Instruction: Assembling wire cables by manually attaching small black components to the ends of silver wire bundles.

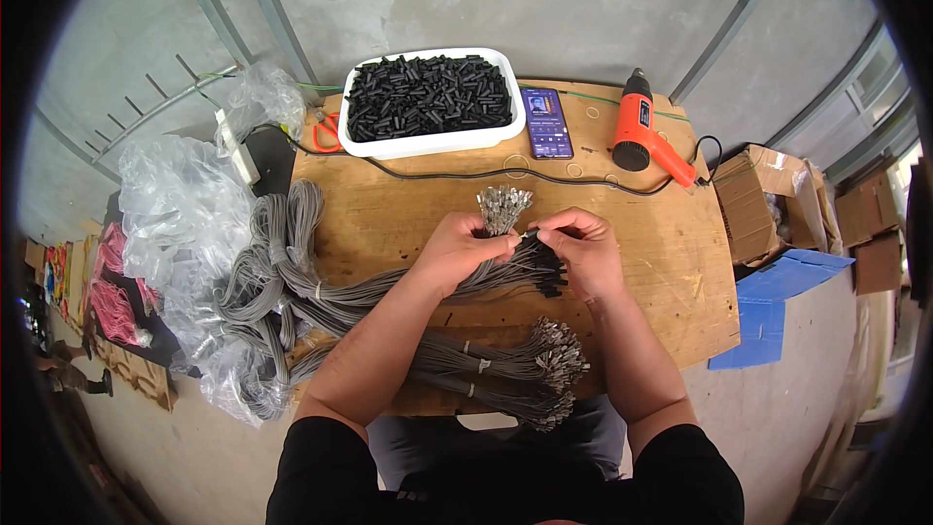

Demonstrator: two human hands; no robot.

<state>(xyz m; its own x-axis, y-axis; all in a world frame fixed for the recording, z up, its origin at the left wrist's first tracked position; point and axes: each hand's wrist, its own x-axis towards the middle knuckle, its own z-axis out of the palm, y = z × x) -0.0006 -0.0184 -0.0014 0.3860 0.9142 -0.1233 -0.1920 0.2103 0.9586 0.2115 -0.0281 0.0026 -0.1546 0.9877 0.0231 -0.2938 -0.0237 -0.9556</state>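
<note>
My left hand (461,251) is closed round a bundle of grey cables, whose bare metal terminals (502,200) fan out above its fingers. In a pinch, the fingers of my right hand (591,251) hold a small black sleeve (532,232) at a cable end, close to my left thumb. Whether the sleeve is over the terminal is too small to tell. Below my hands, several cable ends carry black sleeves (550,279). Nearer to me lie tied grey cable bundles (486,362) with bare metal ends (557,365), partly under my left forearm.
A white tub (437,147) full of black sleeves (428,95) stands at the back. A phone (546,126), an orange heat gun (636,126) and its black cord (457,175) lie right of it. Orange-handled scissors (327,134), coiled cables (282,253) and clear plastic bags (185,204) are left.
</note>
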